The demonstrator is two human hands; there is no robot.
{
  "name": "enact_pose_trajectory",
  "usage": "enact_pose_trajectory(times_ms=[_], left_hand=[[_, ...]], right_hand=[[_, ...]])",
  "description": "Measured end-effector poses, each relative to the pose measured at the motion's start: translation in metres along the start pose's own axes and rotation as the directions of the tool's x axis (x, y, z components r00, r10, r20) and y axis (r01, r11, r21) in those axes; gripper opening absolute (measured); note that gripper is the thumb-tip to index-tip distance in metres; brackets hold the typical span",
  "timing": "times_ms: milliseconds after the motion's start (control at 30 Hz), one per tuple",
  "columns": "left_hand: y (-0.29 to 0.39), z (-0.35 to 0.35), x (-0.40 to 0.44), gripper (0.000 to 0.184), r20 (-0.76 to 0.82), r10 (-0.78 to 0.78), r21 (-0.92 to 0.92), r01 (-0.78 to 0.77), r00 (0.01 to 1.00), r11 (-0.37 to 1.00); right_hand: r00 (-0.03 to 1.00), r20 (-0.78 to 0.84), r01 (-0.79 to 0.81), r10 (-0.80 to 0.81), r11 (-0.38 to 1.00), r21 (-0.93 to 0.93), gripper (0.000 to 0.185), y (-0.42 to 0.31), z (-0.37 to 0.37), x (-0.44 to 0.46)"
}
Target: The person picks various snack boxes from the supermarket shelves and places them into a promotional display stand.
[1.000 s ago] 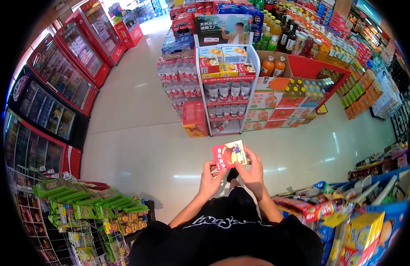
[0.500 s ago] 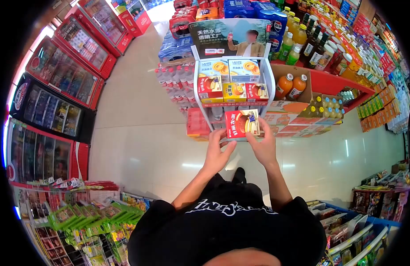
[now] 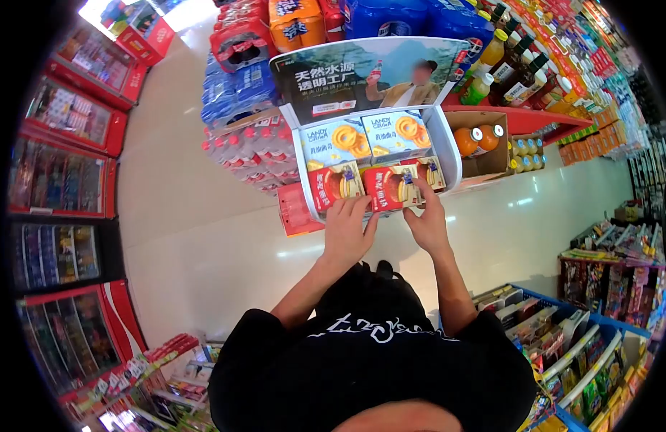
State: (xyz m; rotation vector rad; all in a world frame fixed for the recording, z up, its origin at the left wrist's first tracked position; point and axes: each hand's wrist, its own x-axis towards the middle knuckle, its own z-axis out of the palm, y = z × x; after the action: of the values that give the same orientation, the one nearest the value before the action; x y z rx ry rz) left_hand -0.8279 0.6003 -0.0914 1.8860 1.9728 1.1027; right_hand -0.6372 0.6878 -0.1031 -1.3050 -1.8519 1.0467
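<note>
A red snack box (image 3: pixel 388 190) with a cake picture is between my hands at the front of the white display stand (image 3: pixel 454 155). My left hand (image 3: pixel 349 229) grips its lower left corner, with the fingers overlapping the lower edge of another red box (image 3: pixel 334 184) in the stand. My right hand (image 3: pixel 428 222) holds the right side, fingers on top and thumb at the lower edge. A third red box (image 3: pixel 431 173) is partly covered by the held one. Behind them lie two blue-and-white cookie boxes, a left one (image 3: pixel 338 141) and a right one (image 3: pixel 398 135).
A printed sign board (image 3: pixel 326 75) rises behind the stand. Packs of bottled water (image 3: pixel 250 155) are stacked at its left, and a carton (image 3: pixel 497 162) with orange drink bottles is at its right. Red-framed fridges (image 3: pixel 63 176) line the left. Snack racks (image 3: pixel 549 331) stand near my right side.
My hands have brought the red box forward from in front of the stand to over its front row of boxes. My view has moved closer to the stand.
</note>
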Motion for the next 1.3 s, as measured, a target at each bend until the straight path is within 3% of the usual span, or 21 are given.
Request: enact_pose_trajectory(times_ms=[100,300,400,433,600,900,1000,1133,1233,1300], left_hand=[[-0.022,-0.002,0.019,0.035,0.056,0.094,0.027,-0.095,0.994,0.995],[-0.038,-0.008,0.044,0.034,0.229,0.186,0.021,-0.196,0.955,0.98],[-0.052,-0.003,0.055,0.035,0.209,0.271,0.05,-0.287,0.94,0.957],[-0.051,-0.003,0.056,0.034,0.206,0.275,0.071,-0.295,0.939,0.953],[-0.05,-0.001,0.053,0.034,0.192,0.296,0.097,-0.318,0.936,0.943],[-0.026,-0.014,0.032,0.051,0.24,0.381,0.085,-0.41,0.893,0.908],[0.01,-0.016,0.0,0.05,0.216,0.489,-0.1,-0.479,0.845,0.872],[0.064,0.002,-0.077,0.043,0.35,0.683,-0.425,-0.541,0.641,0.725],[0.119,0.004,-0.148,0.041,0.389,0.884,-0.638,-0.616,0.261,0.462],[0.15,-0.001,-0.2,0.04,0.38,0.924,-0.741,-0.587,0.033,0.326]], right_hand=[[0.999,-0.018,0.044,-0.047,0.99,-0.134,0.061,0.003,0.013,0.017],[0.985,-0.125,-0.121,0.115,0.992,-0.041,0.057,-0.011,0.03,0.022],[0.964,-0.197,-0.179,0.18,0.984,0.024,0.056,-0.019,0.037,0.019],[0.944,-0.182,-0.261,0.275,0.96,0.098,0.057,-0.015,0.04,0.015],[0.938,-0.284,-0.188,0.201,0.979,0.075,0.06,-0.028,0.045,-0.003],[0.868,-0.434,-0.228,0.242,0.97,0.085,0.06,-0.049,0.027,-0.135],[0.815,-0.499,-0.276,0.294,0.955,0.113,0.06,-0.056,0.021,-0.21],[0.684,-0.614,-0.358,0.393,0.915,0.186,0.058,-0.074,0.019,-0.328],[0.502,-0.728,-0.421,0.468,0.867,0.266,0.056,-0.082,0.036,-0.428],[0.355,-0.787,-0.439,0.505,0.833,0.337,0.056,-0.089,0.055,-0.494]])
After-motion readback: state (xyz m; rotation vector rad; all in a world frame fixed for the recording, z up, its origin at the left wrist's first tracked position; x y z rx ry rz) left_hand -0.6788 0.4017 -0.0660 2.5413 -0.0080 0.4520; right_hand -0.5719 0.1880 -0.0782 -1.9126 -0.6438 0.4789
